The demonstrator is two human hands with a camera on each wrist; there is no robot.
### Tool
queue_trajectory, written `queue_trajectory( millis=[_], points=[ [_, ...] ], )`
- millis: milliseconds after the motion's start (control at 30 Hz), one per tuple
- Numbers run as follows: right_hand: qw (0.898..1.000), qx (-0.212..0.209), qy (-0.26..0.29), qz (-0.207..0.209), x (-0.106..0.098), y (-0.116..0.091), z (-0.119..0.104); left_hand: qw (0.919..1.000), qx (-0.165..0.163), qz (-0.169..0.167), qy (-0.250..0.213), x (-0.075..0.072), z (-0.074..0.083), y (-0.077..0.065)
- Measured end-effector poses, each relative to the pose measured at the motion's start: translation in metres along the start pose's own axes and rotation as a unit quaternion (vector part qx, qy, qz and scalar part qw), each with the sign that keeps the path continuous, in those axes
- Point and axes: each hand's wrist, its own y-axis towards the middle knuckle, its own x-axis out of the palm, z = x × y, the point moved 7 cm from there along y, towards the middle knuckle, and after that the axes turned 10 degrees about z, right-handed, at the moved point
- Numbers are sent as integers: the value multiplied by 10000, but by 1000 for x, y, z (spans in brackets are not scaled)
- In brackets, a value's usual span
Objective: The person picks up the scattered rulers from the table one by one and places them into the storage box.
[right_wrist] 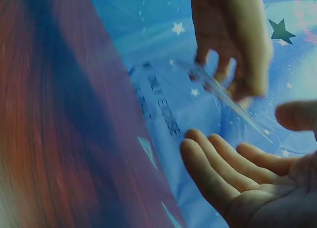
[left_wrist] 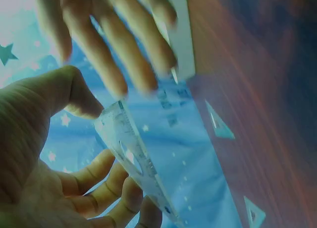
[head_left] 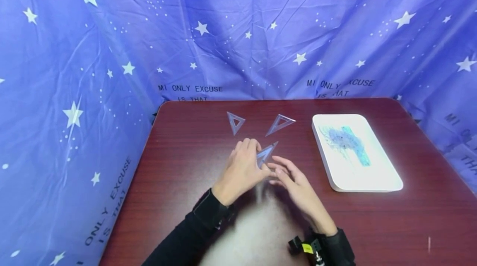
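My left hand [head_left: 241, 167] pinches a clear plastic set square [head_left: 265, 154], its thumb on one corner and the fingers behind, as the left wrist view shows. The set square is tilted above the table, its tip pointing away to the right. Close by on the right is my right hand [head_left: 298, 183], palm turned toward it, fingers extended and gripping nothing. In the right wrist view, the right fingers [right_wrist: 208, 168] lie just below the edge of the held set square [right_wrist: 230, 103]. Farther back on the table lie two more clear set squares, one small [head_left: 232, 128] and one longer [head_left: 275, 125].
A white rounded box [head_left: 372, 178] with a blue printed pattern on its top sits on the right of the reddish-brown table [head_left: 179, 150]. Blue star-patterned curtains [head_left: 238, 51] hang behind the table and along both sides.
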Motion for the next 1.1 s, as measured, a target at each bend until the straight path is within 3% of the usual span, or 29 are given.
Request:
queue_trajectory(
  millis=[200, 400, 500, 667, 867, 1100],
  points=[
    [9928, 720, 576, 763, 5, 0, 7, 9980, 312, 489, 244, 6, 22, -16],
    [9823, 937, 1210, 1082, 2, 1, 13, 9951, 503, 824, 195, 9, 31, -25],
    [9796, 939, 1363, 1136, -1, 2, 15, 9958, 552, 728, -51, 11, 32, -27],
    [9816, 857, 1313, 1093, -7, 2, 17, 9965, 432, 203, -683, 11, 28, -29],
    [9901, 634, 841, 923, -19, 3, 14, 9875, 64, -392, -1527, 5, 14, -29],
    [9978, 94, 422, 506, -46, 13, 2, 9874, -642, -432, -1378, -4, -21, -40]
  ],
)
